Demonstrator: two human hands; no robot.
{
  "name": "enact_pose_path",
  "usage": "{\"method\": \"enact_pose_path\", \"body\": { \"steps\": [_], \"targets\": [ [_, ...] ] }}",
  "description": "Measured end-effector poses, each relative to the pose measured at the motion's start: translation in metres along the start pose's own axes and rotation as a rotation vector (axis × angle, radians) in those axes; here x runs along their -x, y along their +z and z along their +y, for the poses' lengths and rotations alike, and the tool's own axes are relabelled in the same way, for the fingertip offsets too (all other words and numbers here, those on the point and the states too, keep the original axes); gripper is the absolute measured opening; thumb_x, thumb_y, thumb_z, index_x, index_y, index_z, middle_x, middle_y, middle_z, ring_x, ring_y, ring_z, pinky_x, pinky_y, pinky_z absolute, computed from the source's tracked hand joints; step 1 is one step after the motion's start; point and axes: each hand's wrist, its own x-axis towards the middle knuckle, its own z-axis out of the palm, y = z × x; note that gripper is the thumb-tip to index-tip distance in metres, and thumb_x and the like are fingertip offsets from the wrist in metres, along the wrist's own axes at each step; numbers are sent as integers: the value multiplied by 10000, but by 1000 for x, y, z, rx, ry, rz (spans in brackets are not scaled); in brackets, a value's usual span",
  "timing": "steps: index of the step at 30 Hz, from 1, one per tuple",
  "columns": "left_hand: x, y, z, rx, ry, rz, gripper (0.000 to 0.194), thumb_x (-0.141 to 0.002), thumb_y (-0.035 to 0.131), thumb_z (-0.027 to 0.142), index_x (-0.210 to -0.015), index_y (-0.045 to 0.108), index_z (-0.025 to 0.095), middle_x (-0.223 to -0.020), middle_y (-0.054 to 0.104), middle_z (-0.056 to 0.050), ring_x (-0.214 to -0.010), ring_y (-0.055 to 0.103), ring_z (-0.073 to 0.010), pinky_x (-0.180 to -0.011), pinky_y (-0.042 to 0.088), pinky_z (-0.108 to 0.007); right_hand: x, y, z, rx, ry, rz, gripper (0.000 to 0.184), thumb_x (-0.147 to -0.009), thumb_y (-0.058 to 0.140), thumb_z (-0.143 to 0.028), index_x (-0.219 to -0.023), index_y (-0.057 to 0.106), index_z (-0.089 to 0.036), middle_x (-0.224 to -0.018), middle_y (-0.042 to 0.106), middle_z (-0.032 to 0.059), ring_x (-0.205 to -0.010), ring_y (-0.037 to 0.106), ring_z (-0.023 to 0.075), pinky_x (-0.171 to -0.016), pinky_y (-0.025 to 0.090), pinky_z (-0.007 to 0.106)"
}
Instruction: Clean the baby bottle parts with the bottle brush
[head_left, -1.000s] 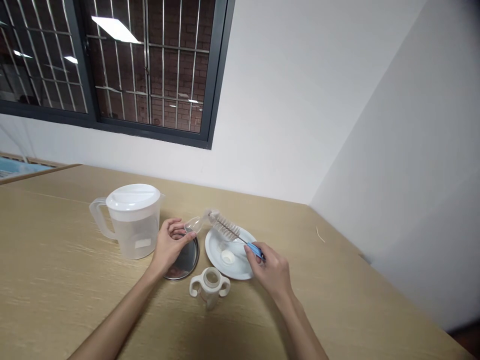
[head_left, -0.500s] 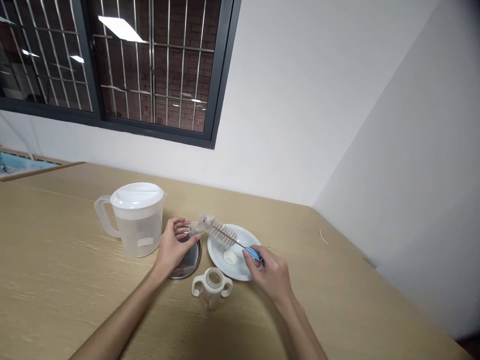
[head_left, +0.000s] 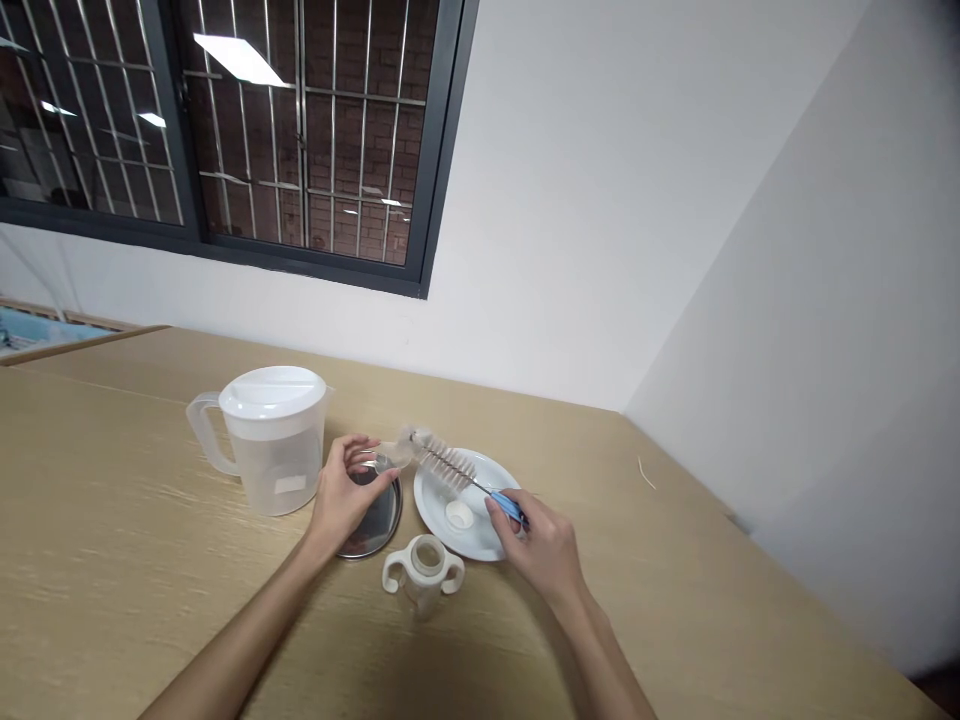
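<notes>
So the bottle brush (head_left: 448, 466) sits just below the middle of the frame, its long axis slanting from the tip at upper left down to the blue handle (head_left: 504, 505) at lower right. The right hand (head_left: 544, 545) is closed round that handle. The left hand (head_left: 343, 497) pinches a clear piece (head_left: 388, 455) right at the brush's tip, so it's the nearer hand to that end (can't tell if the tip's actually inside). The white plate (head_left: 491, 540) lies under the bristles, the two-handled cup (head_left: 425, 570) nearer the bottom edge, and the pitcher (head_left: 274, 455) off left on the worktop (head_left: 120, 520).
</notes>
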Motion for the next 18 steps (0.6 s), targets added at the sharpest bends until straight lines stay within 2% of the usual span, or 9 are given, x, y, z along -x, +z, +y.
{"method": "enact_pose_path", "body": {
  "steps": [7,14,18],
  "targets": [
    [-1,-1,2,53,-22,-2,609,-642,837,382,-1115,490,216,-1159,673,-121,-985,686,-236,-840,529,-373,0,-1,3,19,27,54,215,-918,580,-368,-877,680,-182,-589,597,-17,-506,549,102,-526,393,210],
    [-1,0,5,93,-36,21,610,-606,854,352,-1092,509,219,-1145,687,-118,-962,692,-236,-826,527,-371,1,0,1,-15,6,4,218,-922,570,-368,-900,681,-182,-604,608,-10,-521,560,105,-544,407,209],
    [0,0,5,78,-33,26,603,-603,854,353,-1087,519,222,-1147,686,-113,-970,689,-240,-827,526,-372,1,0,4,32,43,28,226,-916,579,-383,-877,682,-186,-604,607,-15,-520,563,101,-529,394,206]
  ]
}}
